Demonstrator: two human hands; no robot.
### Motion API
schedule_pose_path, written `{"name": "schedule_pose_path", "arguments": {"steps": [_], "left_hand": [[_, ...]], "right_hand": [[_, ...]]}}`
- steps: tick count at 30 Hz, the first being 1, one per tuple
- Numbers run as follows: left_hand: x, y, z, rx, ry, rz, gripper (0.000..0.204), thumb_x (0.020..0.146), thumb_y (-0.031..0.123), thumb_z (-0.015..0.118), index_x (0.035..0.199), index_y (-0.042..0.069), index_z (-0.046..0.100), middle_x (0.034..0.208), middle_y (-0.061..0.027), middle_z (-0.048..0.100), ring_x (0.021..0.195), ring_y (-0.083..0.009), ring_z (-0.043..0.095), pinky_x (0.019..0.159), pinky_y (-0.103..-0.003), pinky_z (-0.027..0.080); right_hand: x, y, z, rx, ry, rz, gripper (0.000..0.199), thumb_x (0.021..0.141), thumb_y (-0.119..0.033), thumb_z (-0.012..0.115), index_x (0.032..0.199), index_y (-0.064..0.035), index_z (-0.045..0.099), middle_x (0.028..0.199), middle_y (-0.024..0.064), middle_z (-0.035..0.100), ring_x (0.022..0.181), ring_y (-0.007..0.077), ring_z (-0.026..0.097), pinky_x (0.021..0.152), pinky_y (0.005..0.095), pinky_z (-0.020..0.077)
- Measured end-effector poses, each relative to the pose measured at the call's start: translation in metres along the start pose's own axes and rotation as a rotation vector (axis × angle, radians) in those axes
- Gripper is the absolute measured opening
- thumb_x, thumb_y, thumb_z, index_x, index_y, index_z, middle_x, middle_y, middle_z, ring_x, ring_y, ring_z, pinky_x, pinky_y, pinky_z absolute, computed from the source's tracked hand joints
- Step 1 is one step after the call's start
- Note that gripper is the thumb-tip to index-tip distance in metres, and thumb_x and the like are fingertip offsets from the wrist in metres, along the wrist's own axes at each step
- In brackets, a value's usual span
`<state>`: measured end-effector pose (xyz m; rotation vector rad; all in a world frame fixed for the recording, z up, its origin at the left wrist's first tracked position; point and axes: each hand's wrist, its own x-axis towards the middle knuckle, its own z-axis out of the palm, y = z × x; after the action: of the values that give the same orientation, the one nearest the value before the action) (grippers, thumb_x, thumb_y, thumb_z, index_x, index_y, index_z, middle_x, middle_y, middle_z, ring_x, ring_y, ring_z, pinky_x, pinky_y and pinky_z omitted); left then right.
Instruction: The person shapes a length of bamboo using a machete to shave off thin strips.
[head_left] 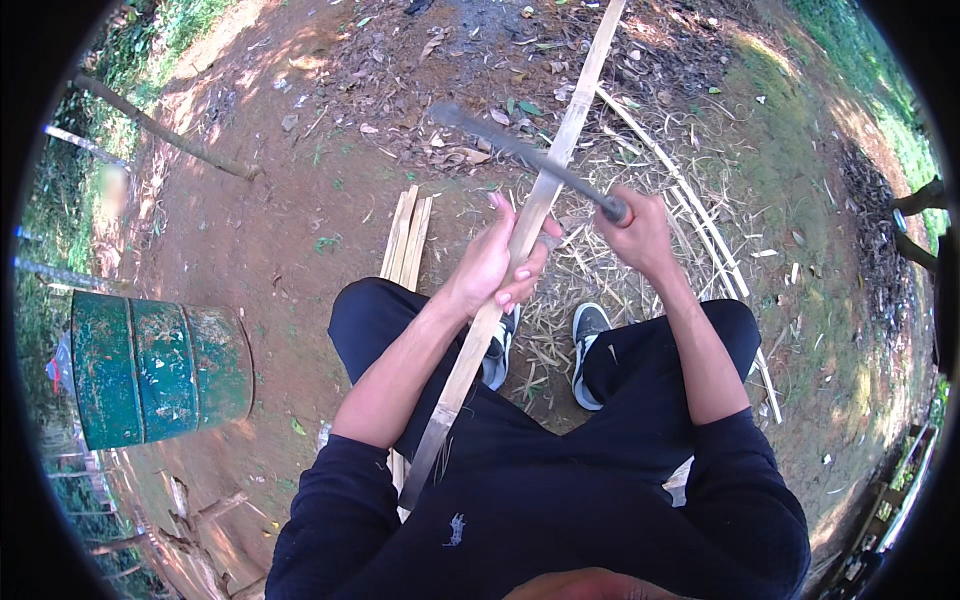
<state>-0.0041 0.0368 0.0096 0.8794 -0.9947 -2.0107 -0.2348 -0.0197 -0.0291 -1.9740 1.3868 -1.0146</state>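
A long pale bamboo slat [574,118] runs slantwise from the top of the view down across my lap, its lower end by my left elbow. My left hand [486,262] is closed round its middle, palm under it, with the thumb sticking up. In my right hand [640,232] is the handle of a machete [500,140], fingers wrapped round it. The grey blade points to the far left and crosses over the slat a little beyond my left hand. Whether the edge touches the wood I cannot tell.
Several cut slats [405,240] lie beside my left knee. Long thin strips [690,195] and curled shavings [560,345] litter the dirt around my shoes. A green metal drum [160,365] stands at the left, with branches [205,515] nearer me and a thin trunk [165,130] beyond.
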Motion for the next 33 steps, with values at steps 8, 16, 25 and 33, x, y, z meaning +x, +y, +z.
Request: {"name": "schedule_pose_path", "arguments": {"steps": [8, 16, 25, 33], "left_hand": [[0.001, -0.005, 0.008, -0.041, -0.058, -0.063, 0.063, 0.103, 0.06, 0.012, 0.096, 0.005, 0.043, 0.052, 0.0018, 0.035, 0.028, -0.0074, 0.034, 0.027, -0.022, 0.034], [0.003, -0.008, 0.006, -0.127, -0.119, -0.112, 0.046, 0.107, 0.047, 0.02, 0.092, 0.008, 0.041, 0.051, 0.0039, 0.032, 0.026, -0.0061, 0.031, 0.024, -0.022, 0.031], [0.005, -0.005, 0.0, -0.1, 0.026, 0.014, 0.052, 0.106, 0.052, 0.023, 0.099, 0.007, 0.048, 0.056, 0.0044, 0.037, 0.028, -0.0059, 0.033, 0.026, -0.02, 0.032], [0.022, 0.014, -0.044, -0.001, 0.355, 0.322, 0.044, 0.108, 0.042, 0.03, 0.107, 0.004, 0.052, 0.065, 0.0033, 0.044, 0.04, -0.0062, 0.039, 0.037, -0.022, 0.036]], "right_hand": [[-0.01, -0.009, 0.019, -0.011, 0.043, -0.294, 0.018, 0.073, -0.007, 0.072, 0.069, -0.003, 0.055, 0.052, 0.0148, 0.051, 0.048, 0.0332, 0.057, 0.047, 0.0387, 0.0427], [0.004, 0.029, 0.002, -0.318, 0.133, -0.359, 0.014, 0.071, -0.008, 0.07, 0.074, -0.0055, 0.056, 0.056, 0.012, 0.057, 0.053, 0.0331, 0.061, 0.053, 0.0434, 0.0474], [0.047, 0.118, -0.045, 0.228, 0.407, 0.664, 0.012, 0.086, -0.012, 0.06, 0.076, -0.0068, 0.055, 0.06, 0.0084, 0.056, 0.048, 0.0134, 0.054, 0.044, 0.0308, 0.0452], [0.022, 0.068, -0.041, 0.821, 0.221, 0.807, 0.015, 0.082, -0.008, 0.064, 0.078, -0.0099, 0.05, 0.058, -0.0025, 0.046, 0.043, 0.0081, 0.041, 0.039, 0.026, 0.0345]]}}
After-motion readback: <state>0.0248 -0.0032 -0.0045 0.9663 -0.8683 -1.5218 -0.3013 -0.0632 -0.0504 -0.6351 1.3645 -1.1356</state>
